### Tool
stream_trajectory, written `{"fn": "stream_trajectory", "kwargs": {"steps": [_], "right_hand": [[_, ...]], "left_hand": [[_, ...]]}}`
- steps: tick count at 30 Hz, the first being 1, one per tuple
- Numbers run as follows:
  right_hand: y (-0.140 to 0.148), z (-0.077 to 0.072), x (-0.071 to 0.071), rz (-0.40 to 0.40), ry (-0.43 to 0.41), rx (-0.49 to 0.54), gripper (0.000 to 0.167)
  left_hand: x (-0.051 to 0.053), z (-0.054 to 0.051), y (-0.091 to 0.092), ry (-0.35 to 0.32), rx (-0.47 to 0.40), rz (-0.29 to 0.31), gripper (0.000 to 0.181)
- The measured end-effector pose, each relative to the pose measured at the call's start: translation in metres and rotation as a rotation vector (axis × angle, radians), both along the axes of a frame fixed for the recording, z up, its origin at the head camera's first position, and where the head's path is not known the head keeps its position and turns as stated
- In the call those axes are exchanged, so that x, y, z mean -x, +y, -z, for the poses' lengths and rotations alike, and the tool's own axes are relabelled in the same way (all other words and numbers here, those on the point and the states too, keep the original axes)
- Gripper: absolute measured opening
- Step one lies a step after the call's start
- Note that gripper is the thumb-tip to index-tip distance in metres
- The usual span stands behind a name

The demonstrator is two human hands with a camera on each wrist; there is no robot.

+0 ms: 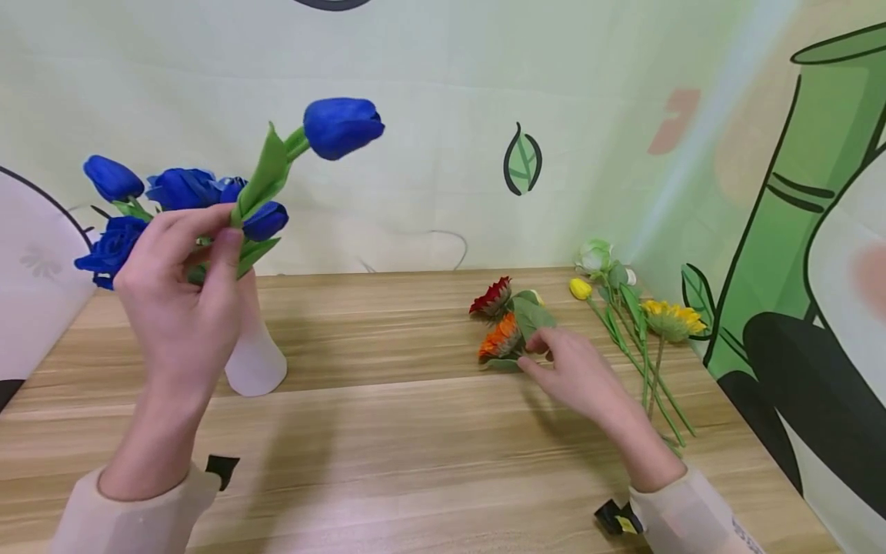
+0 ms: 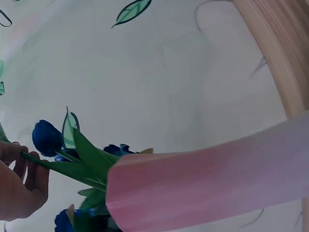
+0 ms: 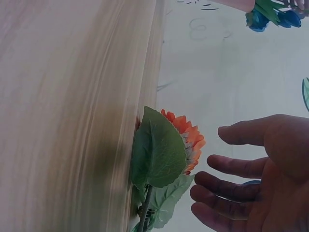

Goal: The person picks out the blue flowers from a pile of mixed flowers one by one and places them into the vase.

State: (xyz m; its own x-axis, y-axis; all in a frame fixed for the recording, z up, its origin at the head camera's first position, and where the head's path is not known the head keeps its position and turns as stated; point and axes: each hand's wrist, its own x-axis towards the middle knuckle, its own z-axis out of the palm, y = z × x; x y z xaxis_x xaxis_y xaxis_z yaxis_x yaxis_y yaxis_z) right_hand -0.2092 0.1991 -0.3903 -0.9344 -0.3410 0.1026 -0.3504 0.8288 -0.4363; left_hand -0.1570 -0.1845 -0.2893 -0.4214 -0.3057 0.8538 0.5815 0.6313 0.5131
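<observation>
My left hand (image 1: 183, 285) pinches a blue tulip (image 1: 342, 127) by its green stem and leaf, with the bloom pointing up and right. Just behind that hand, a pale vase (image 1: 256, 362) holds several blue flowers (image 1: 114, 178); its pink upper part (image 2: 145, 193) shows in the left wrist view. On the table, an orange sunflower (image 1: 501, 338) lies beside a dark red flower (image 1: 491, 298). My right hand (image 1: 574, 373) is close to the orange bloom and its leaf (image 3: 159, 150). In the right wrist view its fingers (image 3: 236, 166) are spread apart and hold nothing.
To the right on the wooden table (image 1: 401, 454) lie a yellow tulip (image 1: 580, 288), a whitish-green flower (image 1: 594, 258) and a yellow sunflower (image 1: 671, 319), their long stems toward the front. A printed cloth backdrop (image 1: 429, 154) rises behind the table.
</observation>
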Motion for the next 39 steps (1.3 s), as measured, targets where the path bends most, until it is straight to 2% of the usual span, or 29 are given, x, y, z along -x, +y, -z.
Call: {"fn": "stream_trajectory", "kwargs": {"steps": [3, 7, 13, 21, 24, 31, 37, 39], "right_hand": [[0.0, 0.001, 0.0, 0.003, -0.005, -0.001, 0.03], [0.0, 0.001, 0.0, 0.002, -0.005, -0.002, 0.03], [0.002, 0.003, 0.001, -0.005, -0.001, -0.011, 0.028], [0.002, 0.003, 0.001, -0.008, -0.002, -0.009, 0.026], [0.002, 0.003, 0.001, -0.01, -0.002, -0.009, 0.025], [0.002, 0.003, -0.001, -0.02, 0.003, -0.008, 0.024], [0.002, 0.002, 0.0, -0.026, -0.002, -0.013, 0.025], [0.002, 0.002, 0.001, -0.025, -0.007, -0.011, 0.026]], "left_hand": [[0.002, 0.007, -0.006, -0.034, -0.029, -0.009, 0.016], [0.002, 0.017, -0.015, -0.072, 0.003, -0.037, 0.016], [0.001, 0.029, -0.026, -0.088, 0.082, -0.089, 0.018], [0.001, 0.044, -0.035, -0.164, 0.08, -0.132, 0.016], [0.001, 0.045, -0.035, -0.163, 0.079, -0.122, 0.021], [-0.003, 0.04, -0.034, -0.12, 0.117, -0.096, 0.028], [-0.003, 0.043, -0.036, -0.119, 0.106, -0.147, 0.021], [-0.004, 0.044, -0.038, -0.131, 0.142, -0.175, 0.019]]}}
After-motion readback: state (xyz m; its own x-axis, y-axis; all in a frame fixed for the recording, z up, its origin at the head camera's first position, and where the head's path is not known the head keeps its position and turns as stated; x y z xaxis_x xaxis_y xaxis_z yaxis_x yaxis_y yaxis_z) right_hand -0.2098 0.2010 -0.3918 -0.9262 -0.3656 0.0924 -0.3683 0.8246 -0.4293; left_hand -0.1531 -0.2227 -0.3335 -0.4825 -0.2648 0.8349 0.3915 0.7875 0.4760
